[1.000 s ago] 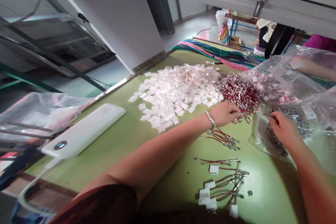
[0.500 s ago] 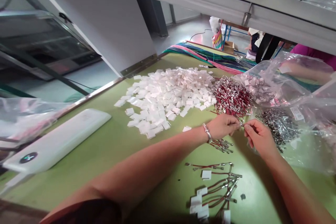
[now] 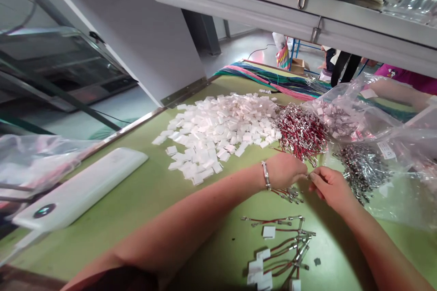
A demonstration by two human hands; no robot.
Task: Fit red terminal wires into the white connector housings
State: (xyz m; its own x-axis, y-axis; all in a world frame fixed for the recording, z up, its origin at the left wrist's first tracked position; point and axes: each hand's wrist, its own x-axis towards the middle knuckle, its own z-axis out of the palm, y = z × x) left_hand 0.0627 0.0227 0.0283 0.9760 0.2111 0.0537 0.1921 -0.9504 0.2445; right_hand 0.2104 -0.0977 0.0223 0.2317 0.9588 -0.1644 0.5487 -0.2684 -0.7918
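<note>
The left hand (image 3: 287,171) and right hand (image 3: 329,186) pinch nearly closed, fingertips almost meeting over something too small to identify. Just beyond lies a heap of red leads (image 3: 300,129) with shiny metal ends; bare green tabletop (image 3: 205,218) stretches toward its metal edge, far left.

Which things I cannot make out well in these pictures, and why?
- Small piece between left hand and right hand: head view, too small, fingers cover it.
- Red leads below left wrist: head view, partly behind the hand.
- Print on bag label: head view, too small.
- Lowest white piece: head view, bottom edge.
</note>
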